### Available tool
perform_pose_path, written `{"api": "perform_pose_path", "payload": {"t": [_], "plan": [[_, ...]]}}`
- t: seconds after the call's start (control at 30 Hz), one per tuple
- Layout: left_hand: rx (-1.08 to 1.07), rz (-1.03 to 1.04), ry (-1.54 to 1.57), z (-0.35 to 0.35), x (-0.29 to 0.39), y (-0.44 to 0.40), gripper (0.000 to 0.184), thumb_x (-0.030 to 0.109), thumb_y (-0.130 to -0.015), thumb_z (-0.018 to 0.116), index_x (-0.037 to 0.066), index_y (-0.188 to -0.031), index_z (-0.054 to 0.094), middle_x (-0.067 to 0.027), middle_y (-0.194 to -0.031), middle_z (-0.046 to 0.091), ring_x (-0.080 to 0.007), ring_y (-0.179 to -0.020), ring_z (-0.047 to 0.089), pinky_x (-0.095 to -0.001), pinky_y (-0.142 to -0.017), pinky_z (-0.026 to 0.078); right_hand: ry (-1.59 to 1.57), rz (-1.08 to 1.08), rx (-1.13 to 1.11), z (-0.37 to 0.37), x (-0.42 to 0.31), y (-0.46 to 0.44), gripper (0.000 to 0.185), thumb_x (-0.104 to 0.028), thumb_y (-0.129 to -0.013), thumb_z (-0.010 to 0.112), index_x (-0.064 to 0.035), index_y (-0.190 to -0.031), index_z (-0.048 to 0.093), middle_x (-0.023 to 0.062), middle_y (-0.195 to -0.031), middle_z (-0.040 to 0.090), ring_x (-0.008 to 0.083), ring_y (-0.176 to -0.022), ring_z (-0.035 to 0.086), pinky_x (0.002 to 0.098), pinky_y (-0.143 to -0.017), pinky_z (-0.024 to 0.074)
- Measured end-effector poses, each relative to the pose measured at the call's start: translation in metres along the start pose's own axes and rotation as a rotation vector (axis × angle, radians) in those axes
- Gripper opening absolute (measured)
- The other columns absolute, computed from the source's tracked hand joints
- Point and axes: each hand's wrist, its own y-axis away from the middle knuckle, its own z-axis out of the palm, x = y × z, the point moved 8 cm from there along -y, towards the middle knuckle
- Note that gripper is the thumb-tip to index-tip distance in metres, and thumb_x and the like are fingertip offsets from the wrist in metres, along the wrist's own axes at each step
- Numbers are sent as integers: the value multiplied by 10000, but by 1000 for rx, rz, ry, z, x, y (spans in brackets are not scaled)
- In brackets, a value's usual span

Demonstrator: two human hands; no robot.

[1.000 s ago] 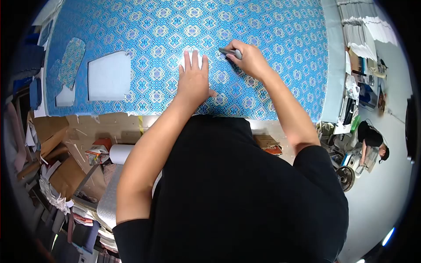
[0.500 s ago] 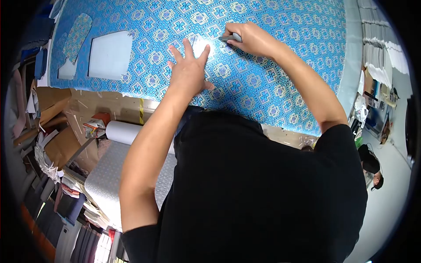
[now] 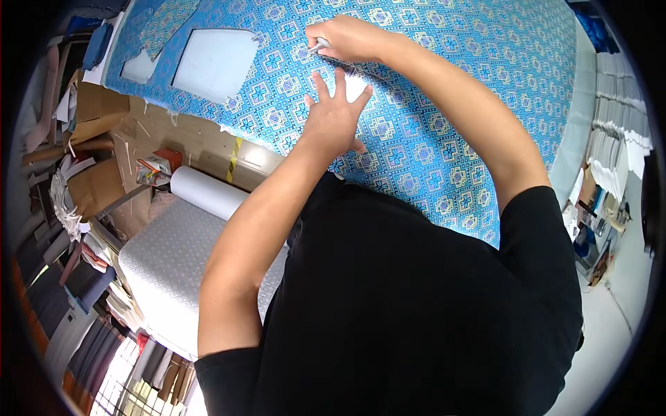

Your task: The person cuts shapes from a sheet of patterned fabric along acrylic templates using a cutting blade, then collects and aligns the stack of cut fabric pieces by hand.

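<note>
Fingers spread, my left hand (image 3: 333,121) presses flat on a blue patterned fabric (image 3: 409,145) laid over the table. A bright white patch (image 3: 356,88) shows between its forefinger and thumb; I cannot tell whether it is a pale sheet or glare. Just beyond the left fingertips, my right hand (image 3: 347,39) is closed round a small grey utility knife (image 3: 320,46). Its tip points left and down at the fabric, and whether it touches is unclear. To the left, a large four-sided hole (image 3: 215,66) in the fabric bares the pale surface beneath.
A loose patterned fabric piece (image 3: 166,26) lies at the far left by a smaller hole. Below the table edge are a white roll (image 3: 208,192) and a grey patterned roll (image 3: 180,249). Cardboard (image 3: 100,104) stands left; stacked white sheets (image 3: 614,139) line the right.
The right hand has moved left with the knife and now sits past the left fingertips. The left hand stays spread on the fabric. The whole view has shifted and turned.
</note>
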Motion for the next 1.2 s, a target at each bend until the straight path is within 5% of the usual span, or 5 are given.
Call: {"api": "perform_pose_path", "payload": {"t": [0.5,0.7,0.77,0.9,1.2], "plan": [[-61,-63,-34,5,-4,0,1207,445,-581,994,331,-1603,361,-289,-1656,204,-653,-1479,175,-722,-1060,454,13,31,129,18,7,-8,169,-163,-948,720,-141,-1103,656,87,-1032,756,348,-890,718,449,-747,550],[-23,-84,9,7,-9,7,1290,505,-590,981,-7,-1578,328,-269,-1676,211,-567,-1530,174,-639,-1153,409,-221,103,274,21,24,18,243,-214,-927,769,-116,-1130,678,143,-1051,744,353,-944,712,425,-810,559],[7,-81,18,10,-13,11,1276,518,-599,973,3,-1578,337,-263,-1676,215,-551,-1537,176,-622,-1172,394,-302,243,598,-5,33,59,251,-237,-948,775,-78,-1122,688,98,-1027,751,217,-902,714,341,-792,553],[67,-59,36,15,-19,14,1245,543,-619,957,14,-1573,355,-254,-1679,224,-510,-1552,183,-590,-1209,360,-323,384,637,-26,39,138,235,-194,-948,783,-58,-1116,692,58,-1028,749,124,-940,692,297,-798,552],[-34,-211,53,19,-46,18,1151,329,-637,996,452,-1590,362,-131,-1749,98,-523,-1573,53,-841,-1133,191,-182,114,-137,40,-114,193,173,-105,-941,749,-100,-1104,691,91,-973,748,274,-853,732,379,-742,573]]}}
